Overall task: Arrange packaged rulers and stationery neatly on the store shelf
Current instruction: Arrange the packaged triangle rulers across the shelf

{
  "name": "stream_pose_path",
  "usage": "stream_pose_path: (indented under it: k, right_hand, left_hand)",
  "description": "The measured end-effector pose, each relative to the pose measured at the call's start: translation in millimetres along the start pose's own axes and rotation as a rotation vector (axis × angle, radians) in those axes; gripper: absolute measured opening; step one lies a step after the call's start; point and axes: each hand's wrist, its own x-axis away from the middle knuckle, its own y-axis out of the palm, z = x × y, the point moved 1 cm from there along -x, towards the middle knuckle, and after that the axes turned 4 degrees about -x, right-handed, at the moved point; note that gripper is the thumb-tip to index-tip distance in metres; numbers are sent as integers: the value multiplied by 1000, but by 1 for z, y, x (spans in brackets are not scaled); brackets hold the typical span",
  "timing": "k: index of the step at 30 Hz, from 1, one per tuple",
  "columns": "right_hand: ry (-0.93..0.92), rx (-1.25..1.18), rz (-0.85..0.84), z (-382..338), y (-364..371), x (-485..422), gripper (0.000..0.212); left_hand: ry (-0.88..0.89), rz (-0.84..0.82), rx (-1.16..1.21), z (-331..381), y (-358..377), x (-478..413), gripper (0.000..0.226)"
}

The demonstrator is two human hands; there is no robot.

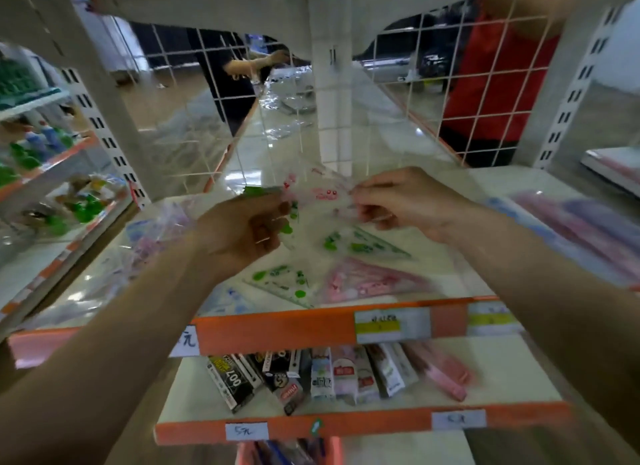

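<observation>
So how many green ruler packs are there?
3. One green pack in the left hand, a second flat on the shelf below, a third nearer its front edge. Others may hide in blurry piles.

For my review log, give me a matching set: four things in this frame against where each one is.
Things:
1. clear packet with red print
2. pink ruler packet
3. black box
4. red shirt

Places:
A. on the lower shelf
B. behind the wire grid
C. held between the left hand and right hand
D. lying on the upper shelf, near its front edge

Pairs: 1-C, 2-D, 3-A, 4-B
</observation>
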Motion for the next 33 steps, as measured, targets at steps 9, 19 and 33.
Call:
stream_pose_path:
  k: [9, 19, 33]
  right_hand:
    - [40, 349, 20, 16, -55, 45, 7]
    - [53, 634, -108, 35, -47, 58, 11]
    - [-134, 187, -20, -6, 25, 11, 11]
  left_hand:
    - [-83, -98, -131, -6, 20, -9, 7]
    - [-94, -71, 37, -1, 7, -12, 16]
    - [-56, -95, 257, 10, 14, -7, 10]
